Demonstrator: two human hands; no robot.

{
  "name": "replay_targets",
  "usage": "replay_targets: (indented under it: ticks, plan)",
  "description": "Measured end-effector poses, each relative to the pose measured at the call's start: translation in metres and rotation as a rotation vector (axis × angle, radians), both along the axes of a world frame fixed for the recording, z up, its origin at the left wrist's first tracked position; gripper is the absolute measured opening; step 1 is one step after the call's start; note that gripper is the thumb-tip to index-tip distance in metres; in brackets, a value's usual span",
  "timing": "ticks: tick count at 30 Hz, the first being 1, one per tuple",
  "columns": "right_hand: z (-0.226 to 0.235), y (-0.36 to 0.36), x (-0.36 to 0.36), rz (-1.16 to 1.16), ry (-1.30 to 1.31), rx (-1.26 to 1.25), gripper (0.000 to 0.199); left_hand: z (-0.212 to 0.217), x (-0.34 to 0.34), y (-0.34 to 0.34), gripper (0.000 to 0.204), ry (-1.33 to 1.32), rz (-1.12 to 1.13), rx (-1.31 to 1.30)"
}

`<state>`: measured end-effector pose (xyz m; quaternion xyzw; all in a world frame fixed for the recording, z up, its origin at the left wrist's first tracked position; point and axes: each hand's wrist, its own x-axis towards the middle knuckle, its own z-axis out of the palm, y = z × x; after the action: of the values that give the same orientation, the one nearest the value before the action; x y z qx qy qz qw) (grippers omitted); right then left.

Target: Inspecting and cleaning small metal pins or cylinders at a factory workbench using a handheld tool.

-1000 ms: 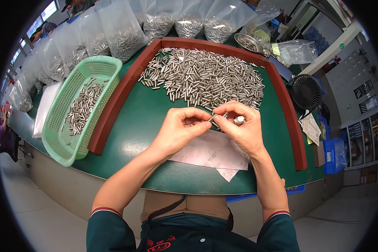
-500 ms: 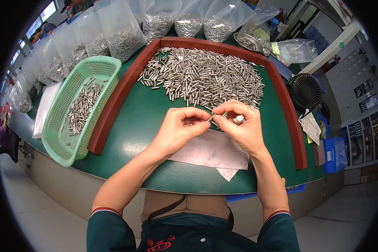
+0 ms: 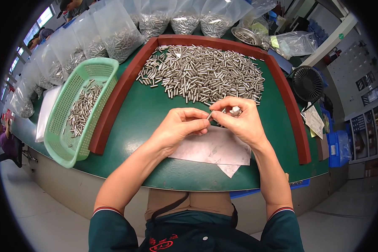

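Note:
Between my two hands is a small silver metal pin (image 3: 209,115), tilted, with fingertips on both sides of it. My left hand (image 3: 182,126) is closed in a pinch at its lower end. My right hand (image 3: 241,122) pinches by its upper end with thumb and forefinger. A small white wad (image 3: 235,111), perhaps cloth or paper, shows among the right fingers. More pins seem to lie in that palm, mostly hidden. Under the hands a stained pale pink sheet (image 3: 210,147) lies on the green table (image 3: 155,113). Just beyond spreads a large heap of pins (image 3: 210,73).
A dark red wooden frame (image 3: 107,113) borders the heap. Left of it stands a light green plastic basket (image 3: 56,134) holding pins. Clear bags of pins (image 3: 117,38) line the back. On the right are a black fan (image 3: 308,83) and a blue bin (image 3: 338,147).
The pin between my fingertips has turned slightly more upright, and the right fingers have shifted a little. The whole view has moved slightly.

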<state>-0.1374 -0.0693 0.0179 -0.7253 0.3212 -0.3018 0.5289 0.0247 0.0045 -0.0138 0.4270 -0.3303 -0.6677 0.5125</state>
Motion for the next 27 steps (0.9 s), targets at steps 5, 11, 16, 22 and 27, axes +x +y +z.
replay_targets:
  ticks: [5,11,16,22,27]
  plan:
    - [-0.0005,-0.0016,-0.0009,0.017,0.008,-0.01,0.013,-0.001,-0.0004,-0.0006,0.015,0.028,-0.002,0.034]
    - [-0.0025,-0.0038,-0.0025,0.034,-0.012,0.02,0.012,-0.0001,-0.0012,-0.0001,0.014,0.038,-0.006,0.046]
    - [-0.0018,-0.0049,-0.0039,0.03,-0.012,-0.015,0.012,0.0007,-0.0028,-0.0013,0.013,0.031,-0.013,0.037]
    - [0.0004,-0.0035,-0.0034,0.022,-0.007,-0.002,0.017,0.0003,-0.0028,-0.0011,0.012,0.014,0.001,0.032]
    - [-0.0001,-0.0032,-0.0034,0.01,-0.003,-0.017,0.017,0.0016,-0.0029,-0.0012,0.012,0.007,0.009,0.032]
